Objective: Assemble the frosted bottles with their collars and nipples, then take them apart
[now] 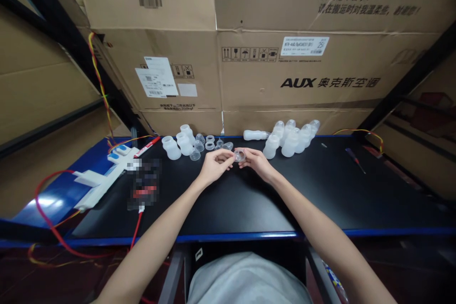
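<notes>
My left hand (214, 164) and my right hand (255, 160) meet over the middle of the black table mat (249, 199). Together they pinch a small clear plastic cap (239, 155) between their fingertips. Just beyond the hands lie a few clear rings and caps (210, 143). Three white plastic bottles (178, 145) stand to the left of them. A larger group of white bottles (292, 138) stands at the back right, with one bottle (254, 135) lying on its side.
Large cardboard boxes (285, 57) form a wall behind the table. A white power strip (107, 173) with red and yellow wires (53, 228) lies at the left. A small screwdriver (355, 159) rests at the right. A blue edge (231, 236) borders the table front.
</notes>
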`<state>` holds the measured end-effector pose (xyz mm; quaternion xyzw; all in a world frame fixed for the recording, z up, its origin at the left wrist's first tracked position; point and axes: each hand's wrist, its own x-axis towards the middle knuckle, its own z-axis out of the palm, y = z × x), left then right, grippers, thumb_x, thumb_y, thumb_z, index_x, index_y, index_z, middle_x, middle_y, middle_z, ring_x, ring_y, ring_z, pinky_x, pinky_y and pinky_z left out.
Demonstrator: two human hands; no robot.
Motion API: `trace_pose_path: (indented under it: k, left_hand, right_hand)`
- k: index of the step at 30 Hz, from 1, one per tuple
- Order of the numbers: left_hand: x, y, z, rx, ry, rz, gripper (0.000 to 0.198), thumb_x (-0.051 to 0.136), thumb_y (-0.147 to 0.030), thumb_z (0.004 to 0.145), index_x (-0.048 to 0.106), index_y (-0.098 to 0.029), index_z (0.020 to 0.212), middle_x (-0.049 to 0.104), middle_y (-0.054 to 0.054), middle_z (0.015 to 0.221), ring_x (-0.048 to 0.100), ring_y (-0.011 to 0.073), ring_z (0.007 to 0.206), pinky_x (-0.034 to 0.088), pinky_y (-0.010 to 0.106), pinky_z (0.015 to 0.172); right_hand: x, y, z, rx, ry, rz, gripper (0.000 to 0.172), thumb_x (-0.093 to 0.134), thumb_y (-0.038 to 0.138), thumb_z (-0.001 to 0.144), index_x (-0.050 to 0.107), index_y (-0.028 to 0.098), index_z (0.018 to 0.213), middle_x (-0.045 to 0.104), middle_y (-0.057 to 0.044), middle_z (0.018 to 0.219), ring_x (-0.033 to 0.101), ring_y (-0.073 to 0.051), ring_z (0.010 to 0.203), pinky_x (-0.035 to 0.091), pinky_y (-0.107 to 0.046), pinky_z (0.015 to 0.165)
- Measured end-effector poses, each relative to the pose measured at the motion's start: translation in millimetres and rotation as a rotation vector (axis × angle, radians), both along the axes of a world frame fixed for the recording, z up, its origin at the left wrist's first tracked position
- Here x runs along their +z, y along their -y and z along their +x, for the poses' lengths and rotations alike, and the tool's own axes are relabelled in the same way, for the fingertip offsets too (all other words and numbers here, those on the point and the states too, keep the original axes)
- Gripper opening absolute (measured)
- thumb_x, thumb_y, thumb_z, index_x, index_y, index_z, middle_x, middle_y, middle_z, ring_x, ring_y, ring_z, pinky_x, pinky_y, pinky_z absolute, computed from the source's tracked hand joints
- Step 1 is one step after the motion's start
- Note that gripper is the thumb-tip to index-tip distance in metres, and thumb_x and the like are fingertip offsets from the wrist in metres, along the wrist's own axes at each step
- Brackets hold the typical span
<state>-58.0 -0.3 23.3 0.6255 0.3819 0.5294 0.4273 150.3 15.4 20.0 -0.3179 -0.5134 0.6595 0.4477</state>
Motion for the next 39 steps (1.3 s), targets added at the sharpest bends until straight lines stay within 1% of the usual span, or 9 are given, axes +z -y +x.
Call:
trace_pose_path:
  k: [4, 7, 12, 15, 19, 23, 26, 32, 39]
  left_hand:
    - [2.7, -5, -4, -0.05, 0.08, -0.056, 0.04, 0.092, -0.049, 0.076, 0.079, -0.015, 0.091, 0.077, 0.005, 0.071, 0.07, 0.0165, 0.05, 0.061, 0.028, 0.049]
    - [3.0, -6, -5, -0.045, 0.067, -0.066, 0.04, 0.093, -0.05, 0.075, 0.08, -0.014, 0.089, 0.077, 0.006, 0.071, 0.069, 0.0163, 0.049, 0.06, 0.028, 0.048]
    - [-1.1, -4, -1, 0.075, 0.009, -0.036, 0.034, 0.089, -0.045, 0.077, 0.072, -0.016, 0.086, 0.075, 0.002, 0.076, 0.065, 0.0117, 0.051, 0.056, 0.025, 0.049]
    - [-2.3, -3, 0, 0.178, -0.069, 0.032, 0.031, 0.087, -0.038, 0.075, 0.069, -0.019, 0.091, 0.07, -0.001, 0.074, 0.064, 0.0115, 0.059, 0.052, 0.022, 0.053]
    - [-0.9, -1, 2, 0.173, -0.196, 0.08, 0.027, 0.081, -0.033, 0.077, 0.07, -0.02, 0.098, 0.076, 0.004, 0.09, 0.071, 0.0158, 0.077, 0.049, 0.021, 0.056]
    - [0.8, 3, 4, 0.155, -0.194, 0.042, 0.028, 0.076, -0.029, 0.079, 0.069, -0.022, 0.105, 0.075, 0.0, 0.08, 0.071, 0.0164, 0.073, 0.051, 0.024, 0.061]
    - [-0.1, 6, 6, 0.185, -0.162, 0.04, 0.027, 0.076, -0.027, 0.077, 0.07, -0.021, 0.102, 0.075, 0.001, 0.08, 0.071, 0.0169, 0.073, 0.053, 0.025, 0.064]
    - [-5.9, 9, 11, 0.222, -0.125, 0.036, 0.023, 0.072, -0.02, 0.073, 0.071, -0.021, 0.096, 0.06, -0.006, 0.065, 0.06, 0.0135, 0.062, 0.051, 0.025, 0.065]
    - [-9.0, 14, 15, 0.284, -0.225, 0.116, 0.03, 0.066, -0.015, 0.073, 0.072, -0.023, 0.101, 0.049, -0.008, 0.065, 0.051, 0.0118, 0.059, 0.046, 0.024, 0.062]
  right_hand:
    - [1.7, 1, -1, 0.008, -0.017, -0.022, 0.05, 0.084, 0.058, 0.089, 0.081, 0.018, 0.119, 0.079, -0.008, 0.1, 0.071, -0.017, 0.078, 0.062, -0.032, 0.077]
    - [1.5, 3, -3, 0.013, -0.016, -0.033, 0.052, 0.083, 0.059, 0.09, 0.081, 0.017, 0.12, 0.079, -0.008, 0.097, 0.07, -0.017, 0.078, 0.062, -0.032, 0.076]
    - [1.4, 5, -6, 0.062, 0.029, -0.019, 0.057, 0.074, 0.067, 0.095, 0.079, 0.016, 0.12, 0.078, -0.009, 0.094, 0.071, -0.017, 0.076, 0.062, -0.032, 0.075]
    - [2.2, 8, -9, 0.093, 0.099, 0.078, 0.063, 0.075, 0.07, 0.093, 0.078, 0.015, 0.122, 0.077, -0.008, 0.094, 0.07, -0.016, 0.076, 0.063, -0.031, 0.076]
    - [1.8, 13, -11, 0.106, 0.214, 0.271, 0.061, 0.083, 0.056, 0.09, 0.072, 0.016, 0.134, 0.074, -0.004, 0.097, 0.066, -0.014, 0.073, 0.061, -0.031, 0.076]
    - [-0.8, 18, -14, 0.111, 0.229, 0.335, 0.06, 0.077, 0.047, 0.095, 0.065, 0.016, 0.144, 0.073, -0.004, 0.102, 0.067, -0.014, 0.074, 0.061, -0.032, 0.076]
    - [-1.7, 22, -15, 0.081, 0.289, 0.401, 0.055, 0.071, 0.042, 0.098, 0.063, 0.017, 0.146, 0.074, -0.004, 0.102, 0.07, -0.016, 0.079, 0.06, -0.033, 0.08]
    - [-1.1, 31, -18, 0.035, 0.449, 0.474, 0.048, 0.06, 0.029, 0.099, 0.065, 0.022, 0.146, 0.077, -0.003, 0.093, 0.074, -0.02, 0.081, 0.06, -0.035, 0.084]
    - [0.8, 35, -21, -0.014, 0.476, 0.488, 0.049, 0.06, 0.02, 0.089, 0.072, 0.023, 0.137, 0.08, -0.002, 0.098, 0.074, -0.021, 0.082, 0.061, -0.033, 0.081]
